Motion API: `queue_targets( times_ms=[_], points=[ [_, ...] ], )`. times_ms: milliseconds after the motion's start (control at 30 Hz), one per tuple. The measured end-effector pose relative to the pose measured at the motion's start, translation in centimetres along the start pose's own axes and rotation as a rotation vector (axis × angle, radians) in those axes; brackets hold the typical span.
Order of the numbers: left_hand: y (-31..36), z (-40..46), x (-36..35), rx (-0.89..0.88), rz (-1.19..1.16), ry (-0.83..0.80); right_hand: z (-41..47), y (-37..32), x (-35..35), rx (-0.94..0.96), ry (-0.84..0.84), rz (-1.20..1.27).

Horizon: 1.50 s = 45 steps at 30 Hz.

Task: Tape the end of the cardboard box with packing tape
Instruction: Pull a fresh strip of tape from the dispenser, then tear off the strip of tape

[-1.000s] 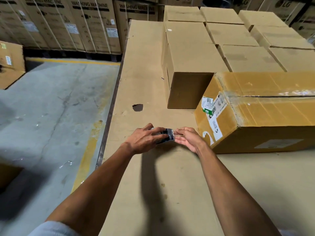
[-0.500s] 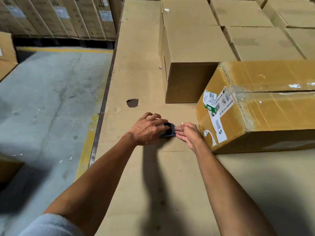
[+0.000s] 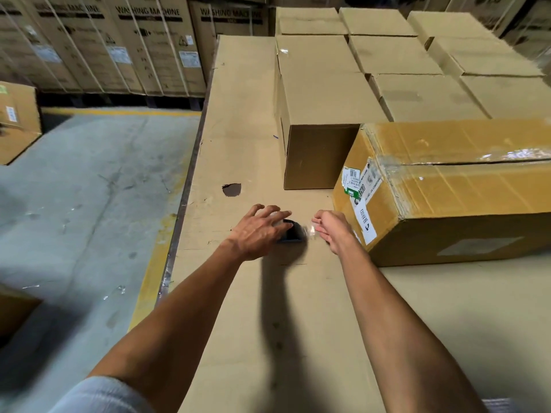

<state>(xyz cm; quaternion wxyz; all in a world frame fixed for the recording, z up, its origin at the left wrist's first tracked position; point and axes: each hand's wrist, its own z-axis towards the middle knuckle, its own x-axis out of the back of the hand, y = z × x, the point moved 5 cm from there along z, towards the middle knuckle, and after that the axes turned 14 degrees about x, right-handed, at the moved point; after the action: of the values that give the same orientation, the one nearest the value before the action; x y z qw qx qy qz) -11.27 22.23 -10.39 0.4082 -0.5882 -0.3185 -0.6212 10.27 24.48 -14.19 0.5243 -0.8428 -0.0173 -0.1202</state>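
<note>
- concrete floor [image 3: 89, 204] far left, yellow line [image 3: 149, 281] along the worktop edge, at 9 o'clock from the hands
- washing-machine cartons [image 3: 119, 46] stacked along the back, 11 o'clock
- cardboard-covered worktop [image 3: 238, 323] runs down the middle; small torn hole [image 3: 231, 189] in it, 11 o'clock of the left hand, near
- left hand [image 3: 256, 234] palm down, fingers curled over a dark tape dispenser [image 3: 290, 232], gripping it against the worktop
- clear tape strip [image 3: 310, 229], blurry, spans the gap from the dispenser to the right hand at 3 o'clock
- right hand [image 3: 334, 229] fingertips pinched on the free tape end, just beside the box's near end
- plain brown boxes [image 3: 322, 93] in rows at 12 to 1 o'clock, behind the hands
- cardboard box [image 3: 462, 198], the one to tape, lies on the worktop at 3 o'clock of the right hand; labelled end [image 3: 362, 201] faces the hands, glossy tape [image 3: 447, 162] along its top seam
</note>
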Motion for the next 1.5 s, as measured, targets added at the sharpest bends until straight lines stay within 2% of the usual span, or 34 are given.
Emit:
queue_targets(
  times_ms=[67,133,300,467,533,900,1033,1167,1500],
  points=[
    [0.5,-0.2,1.3,0.029,-0.019,0.015,2.7,1.5,1.1,0.093,0.044,-0.124],
    [1.2,-0.3,3.0,0.065,-0.048,0.042,2.2,0.0,1.4,0.195,0.049,-0.173],
    [4.2,-0.4,8.3,0.138,-0.139,0.161,-10.5,-11.2,2.2,0.492,0.048,-0.314],
    [8.0,-0.2,12.8,0.177,-0.232,0.269,-16.4,-15.2,6.2,0.77,0.156,-0.502],
    [10.0,0.0,14.4,0.162,-0.258,0.296,-17.8,-15.5,8.7,0.821,0.195,-0.53],
    [22.6,2.7,18.6,0.163,-0.258,0.281,-17.9,-10.4,25.0,0.816,0.31,-1.012],
    [27.5,4.5,18.3,0.238,-0.244,0.221,-15.6,-8.7,31.9,0.751,0.314,-1.176],
    [29.4,5.6,16.4,0.37,-0.213,0.158,-13.1,-6.5,37.3,0.636,0.258,-1.282],
    [29.8,6.3,15.0,0.512,-0.113,0.136,-12.0,-5.5,36.5,0.651,0.145,-1.247]
  ],
)
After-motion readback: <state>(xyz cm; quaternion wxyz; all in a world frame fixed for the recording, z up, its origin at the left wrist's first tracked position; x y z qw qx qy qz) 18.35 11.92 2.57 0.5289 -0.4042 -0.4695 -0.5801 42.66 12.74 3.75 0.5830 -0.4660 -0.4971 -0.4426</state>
